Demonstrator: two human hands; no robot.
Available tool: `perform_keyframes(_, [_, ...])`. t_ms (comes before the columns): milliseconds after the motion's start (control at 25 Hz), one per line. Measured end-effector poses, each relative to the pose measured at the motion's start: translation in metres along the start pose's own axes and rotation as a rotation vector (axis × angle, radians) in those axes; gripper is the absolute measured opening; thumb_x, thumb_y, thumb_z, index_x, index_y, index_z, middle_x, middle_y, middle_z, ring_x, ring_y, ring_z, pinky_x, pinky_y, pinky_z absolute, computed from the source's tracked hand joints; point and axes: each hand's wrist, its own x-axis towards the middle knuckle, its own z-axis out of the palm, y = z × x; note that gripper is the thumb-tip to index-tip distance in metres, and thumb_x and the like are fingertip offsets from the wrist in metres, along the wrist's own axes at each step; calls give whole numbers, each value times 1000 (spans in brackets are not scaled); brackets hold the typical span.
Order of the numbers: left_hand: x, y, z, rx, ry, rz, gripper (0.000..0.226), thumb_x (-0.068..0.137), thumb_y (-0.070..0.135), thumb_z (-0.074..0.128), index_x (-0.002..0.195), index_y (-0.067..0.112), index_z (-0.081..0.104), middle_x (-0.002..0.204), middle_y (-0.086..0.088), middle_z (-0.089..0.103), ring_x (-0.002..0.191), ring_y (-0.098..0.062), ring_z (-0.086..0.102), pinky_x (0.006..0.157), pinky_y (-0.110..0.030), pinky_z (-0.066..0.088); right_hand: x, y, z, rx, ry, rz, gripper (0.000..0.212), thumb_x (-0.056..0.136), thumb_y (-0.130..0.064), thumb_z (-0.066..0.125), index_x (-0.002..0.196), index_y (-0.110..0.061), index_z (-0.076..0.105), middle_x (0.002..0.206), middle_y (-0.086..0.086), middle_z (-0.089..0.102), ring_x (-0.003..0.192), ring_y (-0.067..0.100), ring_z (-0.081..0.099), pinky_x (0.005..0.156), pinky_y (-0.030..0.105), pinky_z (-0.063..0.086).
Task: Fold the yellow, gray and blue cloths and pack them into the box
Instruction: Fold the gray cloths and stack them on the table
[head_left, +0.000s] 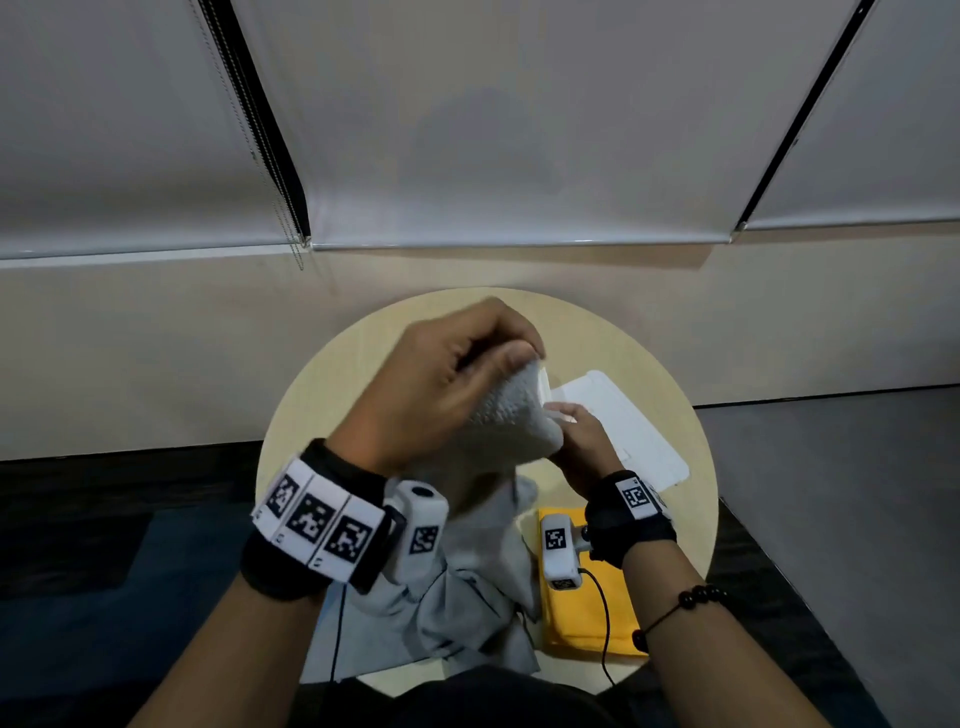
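At the left of the round table, the left hand is raised above the tabletop and closed in a pinch on the upper edge of the gray cloth, thumb pressed against curled fingers. A wrist band with black-and-white markers is worn on that arm. From the pinch the gray cloth is seen to hang downward and toward the body, its long axis running from the raised hands to the near edge of the table, where the lower part lies crumpled and unfolded. Just to the right of centre, the right hand is held lower than the left and closed on the same cloth's opposite edge, so that the fabric is stretched between the two hands, the left being the higher and farther one. Below the right wrist, the yellow cloth is laid flat on the table, apparently already folded, just beside the gray cloth's hanging part. Beyond the right hand, on the far right of the tabletop, a flat white shape is seen; it is taken to be the box or its lid, though this cannot be settled from the view. No blue cloth is visible. The gray cloth is judged to be mid-fold, and the coming move appears to turn on the held edge being carried down along the cloth's length, toward the body.
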Motion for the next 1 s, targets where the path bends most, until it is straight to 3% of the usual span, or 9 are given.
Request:
perform_keyframes(80, [-2,-11,14,-19,-19,-81,7,99,17,61,98,14,68,94,12,68,89,-3,63,79,-13,45,-5,-12,5,145,-62,18,50,93,-9,70,136,-6,44,117,22,70,99,32,70,74,40,57])
perform_keyframes(200, [-8,-42,26,75,33,-237,5,98,21,63,96,18,67,93,9,65,84,-4,58,74,-17,42,-14,-32,11,297,-156,-64,65,80,-11,84,130,-7,41,109,15,74,97,28,71,75,37,55])
perform_keyframes(320, [-15,-66,37,57,64,-349,6,97,25,65,94,20,67,90,10,65,79,-4,57,70,-18,42,-31,-55,18,356,-291,-206,44,73,-19,87,106,-10,60,103,18,73,86,23,70,70,26,55])
perform_keyframes(400, [-16,-74,44,31,129,-372,7,97,25,65,94,20,68,90,10,67,80,-1,58,71,-15,43,-38,-62,22,303,-314,-313,21,84,-6,76,103,-9,68,103,15,72,89,22,68,79,28,56])
perform_keyframes(480, [-15,-77,47,11,192,-381,7,96,26,66,94,20,68,90,10,68,84,-3,62,74,-13,45,-44,-69,25,215,-300,-379,19,91,1,67,109,-4,71,103,12,74,93,21,68,85,32,55])
perform_keyframes(600, [-15,-80,50,-2,195,-378,3,93,23,70,92,20,68,86,11,69,81,-4,63,72,-14,47,-52,-75,26,146,-286,-380,20,96,-5,64,114,2,71,107,19,75,94,23,68,89,39,53])
perform_keyframes(800, [-16,-86,55,101,211,-275,9,90,21,73,99,17,73,96,3,56,90,-5,59,81,-15,46,-56,-78,25,43,-293,-355,19,99,-8,62,108,6,71,107,31,71,93,29,66,90,59,51])
perform_keyframes(880, [-18,-90,57,171,240,-285,19,91,25,72,108,17,74,100,2,51,92,-2,55,84,-18,48,-56,-80,26,21,-297,-347,19,100,-6,59,110,6,71,108,29,72,95,29,67,95,60,50])
perform_keyframes(1000, [-22,-97,60,238,289,-339,18,93,25,69,100,9,72,101,0,50,88,-2,51,81,-27,51,-56,-83,25,-15,-326,-359,20,100,-3,58,113,3,71,109,24,73,97,25,69,96,50,53])
